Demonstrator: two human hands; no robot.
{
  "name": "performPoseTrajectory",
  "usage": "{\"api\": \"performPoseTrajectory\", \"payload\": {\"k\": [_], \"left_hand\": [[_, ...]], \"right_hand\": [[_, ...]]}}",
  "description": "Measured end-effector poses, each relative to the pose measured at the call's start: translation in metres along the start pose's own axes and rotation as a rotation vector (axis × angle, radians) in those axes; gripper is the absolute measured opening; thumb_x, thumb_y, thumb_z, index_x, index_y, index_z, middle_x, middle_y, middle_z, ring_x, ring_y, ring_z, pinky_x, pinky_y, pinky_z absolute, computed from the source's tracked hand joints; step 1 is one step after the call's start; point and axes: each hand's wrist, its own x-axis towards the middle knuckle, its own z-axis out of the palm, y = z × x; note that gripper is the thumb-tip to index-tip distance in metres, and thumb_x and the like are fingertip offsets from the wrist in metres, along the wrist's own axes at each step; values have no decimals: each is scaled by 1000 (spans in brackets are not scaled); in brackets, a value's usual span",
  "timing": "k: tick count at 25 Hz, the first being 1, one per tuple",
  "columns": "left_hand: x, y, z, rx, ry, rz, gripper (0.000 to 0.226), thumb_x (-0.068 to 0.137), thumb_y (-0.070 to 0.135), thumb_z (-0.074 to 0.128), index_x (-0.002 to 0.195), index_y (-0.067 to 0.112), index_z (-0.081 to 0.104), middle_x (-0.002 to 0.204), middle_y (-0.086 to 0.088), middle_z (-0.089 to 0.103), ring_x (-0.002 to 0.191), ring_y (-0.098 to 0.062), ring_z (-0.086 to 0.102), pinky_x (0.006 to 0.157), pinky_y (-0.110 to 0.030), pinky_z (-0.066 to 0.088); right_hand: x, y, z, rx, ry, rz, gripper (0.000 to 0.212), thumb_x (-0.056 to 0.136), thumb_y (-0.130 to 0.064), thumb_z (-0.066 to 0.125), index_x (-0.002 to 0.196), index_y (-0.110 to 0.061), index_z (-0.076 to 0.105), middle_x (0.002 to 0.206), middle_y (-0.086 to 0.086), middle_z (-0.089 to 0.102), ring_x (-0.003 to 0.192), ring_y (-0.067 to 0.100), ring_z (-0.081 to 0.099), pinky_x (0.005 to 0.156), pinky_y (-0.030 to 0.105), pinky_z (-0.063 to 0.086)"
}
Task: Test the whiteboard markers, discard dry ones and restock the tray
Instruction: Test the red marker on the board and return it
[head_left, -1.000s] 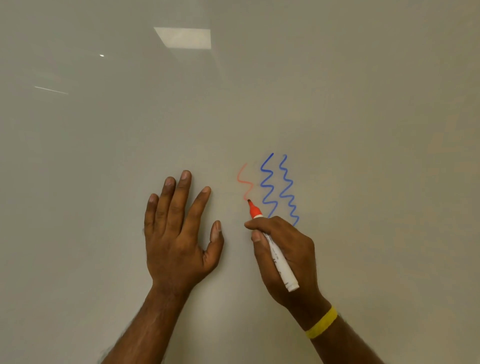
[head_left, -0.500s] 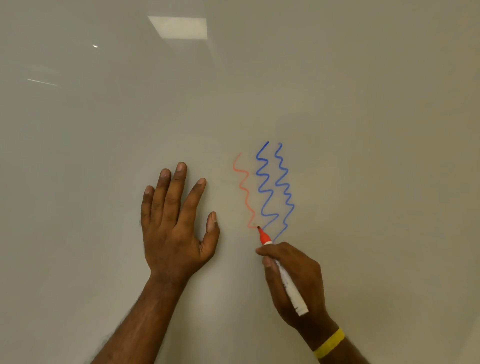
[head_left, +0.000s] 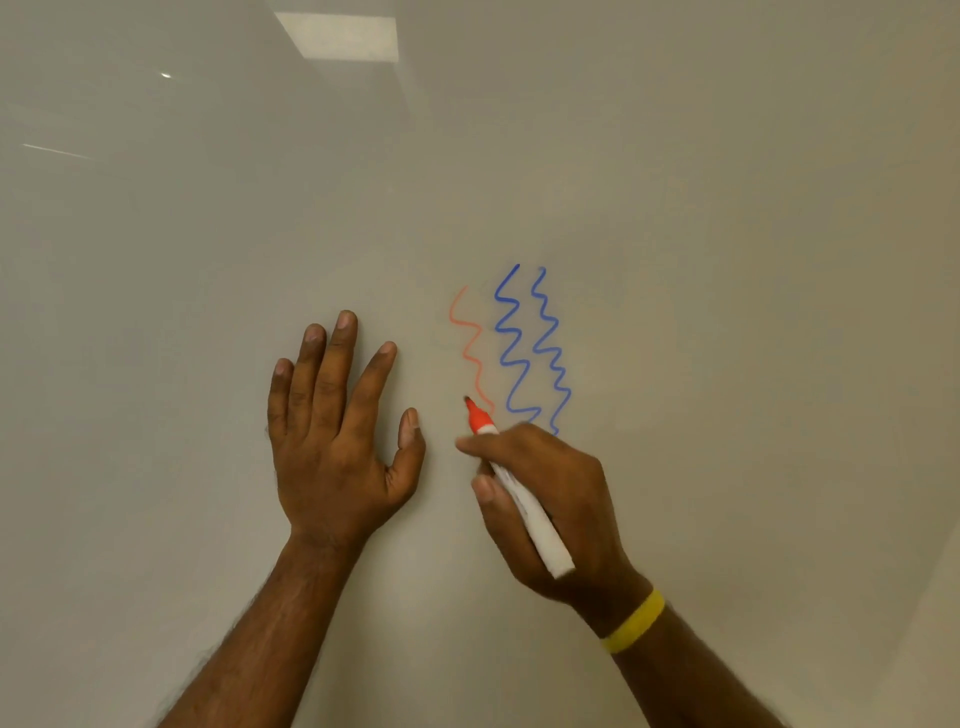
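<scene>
My right hand (head_left: 561, 499) grips an uncapped red marker (head_left: 519, 493) with a white barrel, its tip at the whiteboard (head_left: 727, 260) just left of the lower end of a faint red squiggle (head_left: 470, 348). Two bold blue squiggles (head_left: 530, 348) run down the board right of the red one. Flat on the board to the left lies my left hand (head_left: 332, 441), fingers spread, holding nothing. A yellow band circles my right wrist.
The whiteboard fills the whole view. A ceiling light reflects as a pale rectangle (head_left: 340, 36) near the top. No tray or other markers are in sight.
The marker drew the red squiggle downward to its lower end, then its tip shifted slightly up and left of the line. My left hand stayed flat on the board.
</scene>
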Motion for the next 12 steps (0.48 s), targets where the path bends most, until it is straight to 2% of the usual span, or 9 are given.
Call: {"api": "performPoseTrajectory", "payload": {"k": [3,5,8,12], "left_hand": [[-1,-1,0,-9,-15,1,59,91,38,54,145,15,48,159,-13,33,150,-31,25,121,-51,19],[-2,-2,0,-10,-20,2,59,91,38,54,145,15,47,159,-13,33,150,-31,25,121,-50,18],[-2,0,0,-13,-15,2,58,92,37,54,145,15,48,159,-13,33,150,-30,25,122,-50,19],[-4,-1,0,-10,-12,4,58,92,37,54,145,16,47,159,-12,34,150,-30,25,121,-50,19]], "right_hand": [[35,-4,5,-36,-1,-18,38,97,-21,53,134,-11,59,116,4,69,97,18,68,78,37,56],[52,-3,8,-22,53,36,45,95,-22,56,137,-9,55,126,6,67,108,18,68,87,37,57],[63,0,12,6,119,94,45,94,-24,56,136,-7,56,127,6,67,110,15,67,92,35,57],[54,1,15,-30,45,56,45,95,-23,55,137,-8,56,129,6,66,111,15,66,93,33,56]]}}
